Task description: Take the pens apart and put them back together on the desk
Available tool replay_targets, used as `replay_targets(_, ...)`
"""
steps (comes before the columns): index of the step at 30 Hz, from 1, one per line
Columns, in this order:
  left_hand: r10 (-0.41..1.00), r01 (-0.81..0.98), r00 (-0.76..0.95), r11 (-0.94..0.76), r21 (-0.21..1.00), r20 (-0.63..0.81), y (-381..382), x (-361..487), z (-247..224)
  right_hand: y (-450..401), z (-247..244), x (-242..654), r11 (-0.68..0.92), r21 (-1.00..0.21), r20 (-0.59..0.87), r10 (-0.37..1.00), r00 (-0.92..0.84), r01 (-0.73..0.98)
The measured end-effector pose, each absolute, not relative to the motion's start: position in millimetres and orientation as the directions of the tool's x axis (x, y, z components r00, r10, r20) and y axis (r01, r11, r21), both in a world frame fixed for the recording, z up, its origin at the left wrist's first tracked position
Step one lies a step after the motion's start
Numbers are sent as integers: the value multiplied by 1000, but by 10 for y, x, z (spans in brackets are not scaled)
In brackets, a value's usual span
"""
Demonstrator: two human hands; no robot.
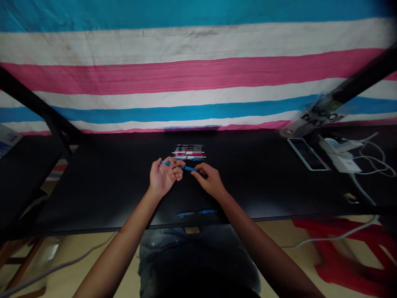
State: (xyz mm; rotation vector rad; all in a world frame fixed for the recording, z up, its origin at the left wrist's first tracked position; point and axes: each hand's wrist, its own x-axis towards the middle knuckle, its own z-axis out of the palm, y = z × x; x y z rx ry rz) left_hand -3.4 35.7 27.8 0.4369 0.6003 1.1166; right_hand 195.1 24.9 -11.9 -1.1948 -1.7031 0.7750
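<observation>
A blue pen (188, 168) is held between my two hands above the black table. My left hand (163, 176) is turned palm up, its fingers curled round the pen's left part. The fingertips of my right hand (208, 178) pinch the dark right end of the pen. Just beyond my hands lies a stacked row of several pens (189, 152), with white, red, blue and dark barrels. Another blue pen (196, 213) rests near the table's front edge, below my hands.
The black table (263, 186) holds a phone (307, 154), a white power strip (339, 155) with cables and a clear bottle (299, 122) at the right. A striped cloth (186, 74) hangs behind. A red stool (350, 256) stands below right.
</observation>
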Motion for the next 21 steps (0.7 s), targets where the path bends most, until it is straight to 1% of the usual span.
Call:
replay_targets(9,926,-778,315,378,503,-209,367,-8,278,250,-111,1951,359,-849,327,933,-147,388)
replay_targets(16,943,-767,273,333,549,-191,350,-5,294,257,-119,1953,339,-860,317,941,-122,382)
replay_targets(21,949,-797,262,316,514,-177,339,3,287,258,-120,1950,321,-879,301,947,-110,354)
